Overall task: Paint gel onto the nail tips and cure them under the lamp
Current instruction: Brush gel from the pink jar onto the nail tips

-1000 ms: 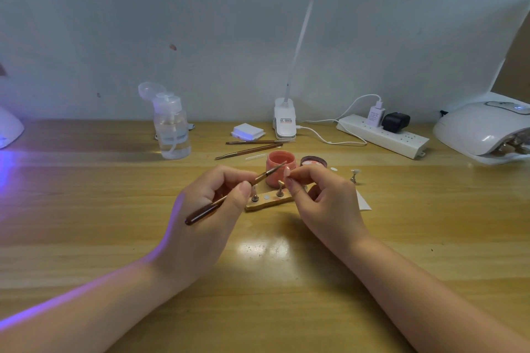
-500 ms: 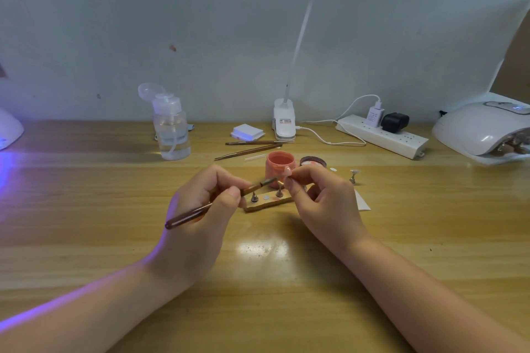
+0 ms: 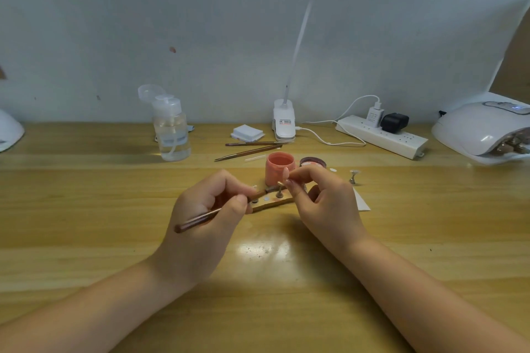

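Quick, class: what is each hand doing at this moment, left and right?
Left hand: closed, holding the brush.
Right hand: closed, its fingers pinching a nail tip on its small stand.

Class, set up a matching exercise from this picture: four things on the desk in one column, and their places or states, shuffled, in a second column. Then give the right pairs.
Things:
1. brush
2. nail tip
3. pump bottle
4. curing lamp

Places or states:
A. far right of the desk
B. pinched by the right hand
C. held in the left hand
D. back left, cap flipped open

Pairs: 1-C, 2-B, 3-D, 4-A
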The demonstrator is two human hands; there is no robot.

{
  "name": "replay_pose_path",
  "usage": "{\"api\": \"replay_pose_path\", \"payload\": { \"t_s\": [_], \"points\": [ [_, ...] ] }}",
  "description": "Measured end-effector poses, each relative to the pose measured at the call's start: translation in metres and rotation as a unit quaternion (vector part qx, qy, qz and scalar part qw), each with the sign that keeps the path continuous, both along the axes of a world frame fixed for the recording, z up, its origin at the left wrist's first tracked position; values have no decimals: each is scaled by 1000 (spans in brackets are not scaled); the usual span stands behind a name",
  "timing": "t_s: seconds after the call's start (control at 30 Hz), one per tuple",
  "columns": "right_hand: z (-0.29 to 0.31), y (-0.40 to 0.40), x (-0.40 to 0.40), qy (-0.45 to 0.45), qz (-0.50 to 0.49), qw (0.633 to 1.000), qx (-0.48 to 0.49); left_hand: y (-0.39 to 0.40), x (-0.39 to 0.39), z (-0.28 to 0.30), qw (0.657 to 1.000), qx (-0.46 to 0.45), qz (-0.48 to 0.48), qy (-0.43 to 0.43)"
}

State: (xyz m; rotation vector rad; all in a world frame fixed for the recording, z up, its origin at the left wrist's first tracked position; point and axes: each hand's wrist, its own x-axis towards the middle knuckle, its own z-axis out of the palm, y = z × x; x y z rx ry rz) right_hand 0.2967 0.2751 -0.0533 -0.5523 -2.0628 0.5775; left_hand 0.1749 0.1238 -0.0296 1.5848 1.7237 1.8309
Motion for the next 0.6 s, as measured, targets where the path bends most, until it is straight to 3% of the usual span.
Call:
{"api": "replay_pose_path", "payload": {
  "t_s": [0.43, 0.6],
  "points": [
    [1, -1, 1, -8, -2, 1000, 10, 0, -1, 0, 1000, 25, 7, -6],
    [1, -2, 1, -2, -11, 1000, 26, 1, -3, 1, 999, -20, 13, 21]
  ]
}}
